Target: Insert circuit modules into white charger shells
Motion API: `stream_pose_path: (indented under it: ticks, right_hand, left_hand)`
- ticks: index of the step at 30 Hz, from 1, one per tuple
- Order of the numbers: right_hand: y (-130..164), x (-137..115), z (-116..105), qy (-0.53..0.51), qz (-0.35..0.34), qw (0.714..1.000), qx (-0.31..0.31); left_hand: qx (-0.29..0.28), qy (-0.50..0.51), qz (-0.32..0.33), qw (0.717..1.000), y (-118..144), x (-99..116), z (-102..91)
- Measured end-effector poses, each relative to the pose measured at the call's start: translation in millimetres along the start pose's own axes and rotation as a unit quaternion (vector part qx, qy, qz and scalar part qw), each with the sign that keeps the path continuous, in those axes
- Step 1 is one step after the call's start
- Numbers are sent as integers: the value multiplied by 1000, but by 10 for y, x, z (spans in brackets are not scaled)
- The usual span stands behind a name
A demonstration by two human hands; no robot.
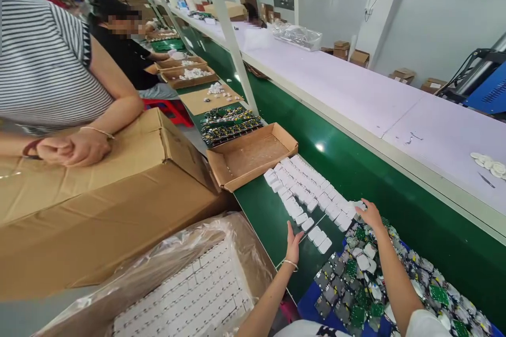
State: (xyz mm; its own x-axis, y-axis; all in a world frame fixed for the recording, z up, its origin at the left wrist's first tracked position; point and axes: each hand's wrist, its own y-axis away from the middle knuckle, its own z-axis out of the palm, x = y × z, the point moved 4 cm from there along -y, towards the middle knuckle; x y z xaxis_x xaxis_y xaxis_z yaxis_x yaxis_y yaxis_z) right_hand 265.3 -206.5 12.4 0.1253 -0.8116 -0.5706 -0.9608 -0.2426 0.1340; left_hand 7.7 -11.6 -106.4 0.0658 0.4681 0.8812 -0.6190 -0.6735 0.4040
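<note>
Rows of white plastic cases (306, 189) lay on the green belt (356, 168), just past an empty cardboard tray (253, 155). The left hand (293, 245) stood open and flat at the near end of the rows, beside loose cases. The right hand (370, 214) rested at their far corner, fingers curled; whether it gripped anything was hidden. Circuit boards (356, 284) were heaped under that forearm, partly cut off. A co-worker's hands (75, 147) rested on a big carton (98, 210).
</note>
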Motion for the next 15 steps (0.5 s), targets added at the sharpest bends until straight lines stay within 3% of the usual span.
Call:
stream_pose_path:
  ticks: [3, 6, 9, 12, 13, 15]
  right_hand:
    - [90, -191, 96, 7, -18, 999, -48]
    - [235, -373, -24, 8, -22, 999, -38]
    - [431, -632, -350, -20, -45, 997, -59]
    - [638, -1032, -869, -122, -87, 986, -79]
    - [690, -1176, -1101, -192, -95, 976, -35]
    - [791, -1410, -1600, -318, -103, 932, 142]
  left_hand:
    - [10, 16, -7, 1000, -135, 112, 11]
    - [11, 34, -9, 999, -262, 211, 33]
    - [3, 45, -13, 999, -339, 267, 112]
    - [-4, 48, -20, 999, -390, 276, 232]
    - [-5, 47, -23, 999, -407, 274, 272]
    - [-1, 44, -25, 999, -446, 271, 336]
